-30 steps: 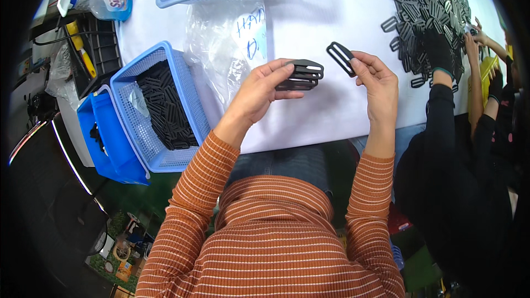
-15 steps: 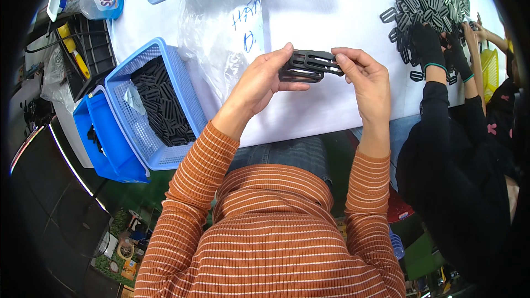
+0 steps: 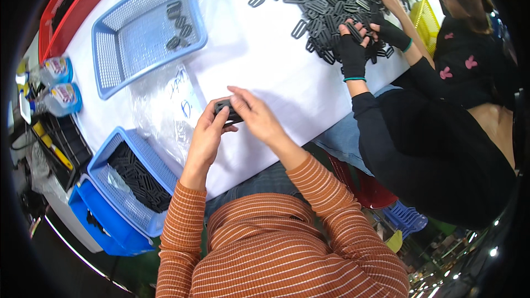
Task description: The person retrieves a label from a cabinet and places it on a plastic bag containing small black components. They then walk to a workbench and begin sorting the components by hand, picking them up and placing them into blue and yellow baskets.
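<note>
A small stack of black plastic strap buckles is held above the white table, in front of my body. My left hand is closed round the stack from the left, its thumb lying along the near side. From the right, my right hand reaches over the stack, its fingers stretched out and its thumb close to the left thumb. The right hand covers part of the stack, so I cannot tell whether it grips a buckle. A crumpled clear plastic bag with blue handwriting lies left of my hands.
A blue basket of black pieces and a darker blue bin stand at my left. Beyond are another blue basket holding a few buckles and a red crate. Right of a buckle pile, a co-worker's gloved hands work.
The head view has turned, showing more of the far basket and the red crate. My right hand has moved from the stack's right end in over it. The co-worker's hands now hold a buckle.
</note>
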The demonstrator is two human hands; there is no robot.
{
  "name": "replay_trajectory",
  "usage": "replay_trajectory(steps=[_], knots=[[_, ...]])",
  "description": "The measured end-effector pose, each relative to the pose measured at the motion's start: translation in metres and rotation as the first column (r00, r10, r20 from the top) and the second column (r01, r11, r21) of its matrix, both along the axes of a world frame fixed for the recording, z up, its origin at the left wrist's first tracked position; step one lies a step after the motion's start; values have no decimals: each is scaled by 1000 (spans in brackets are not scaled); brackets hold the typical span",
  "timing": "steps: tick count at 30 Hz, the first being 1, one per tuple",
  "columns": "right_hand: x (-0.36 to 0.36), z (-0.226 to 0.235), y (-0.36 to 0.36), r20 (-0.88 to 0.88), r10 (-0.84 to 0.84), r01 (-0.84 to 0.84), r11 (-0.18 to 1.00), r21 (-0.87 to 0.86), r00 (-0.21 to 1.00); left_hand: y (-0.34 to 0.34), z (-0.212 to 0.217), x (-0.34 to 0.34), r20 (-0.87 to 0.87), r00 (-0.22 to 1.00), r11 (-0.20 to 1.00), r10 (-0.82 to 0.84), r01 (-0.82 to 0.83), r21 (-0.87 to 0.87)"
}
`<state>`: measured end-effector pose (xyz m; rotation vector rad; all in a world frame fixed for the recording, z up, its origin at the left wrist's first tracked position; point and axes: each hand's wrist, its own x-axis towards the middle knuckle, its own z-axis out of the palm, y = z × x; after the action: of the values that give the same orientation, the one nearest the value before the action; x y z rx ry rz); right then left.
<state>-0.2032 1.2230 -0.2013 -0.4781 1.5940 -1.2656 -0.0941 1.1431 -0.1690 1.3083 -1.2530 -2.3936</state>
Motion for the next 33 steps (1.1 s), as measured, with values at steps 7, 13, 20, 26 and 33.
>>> replay_trajectory(steps=[7, 13, 20, 26, 33], knots=[[-2, 15, -2, 443, -45, 46, 999, 8, 895, 1, -8, -16, 263, 961, 811, -86, 221, -542], [-64, 23, -19, 448, -197, 235, 971, -30, 872, -7, 14, -51, 340, 930, 453, -142, 366, -813], [-109, 16, -47, 217, -365, 391, 916, -90, 905, -18, -6, -76, -124, 992, 990, 28, -45, -134], [-75, -35, -62, 19, -416, 416, 909, 11, 909, -17, -53, -75, 71, 991, 988, 109, -100, -121], [-98, -49, -82, -557, -30, 46, 999, 15, 830, -46, -56, -59, 21, 990, 950, 138, -126, -285]])
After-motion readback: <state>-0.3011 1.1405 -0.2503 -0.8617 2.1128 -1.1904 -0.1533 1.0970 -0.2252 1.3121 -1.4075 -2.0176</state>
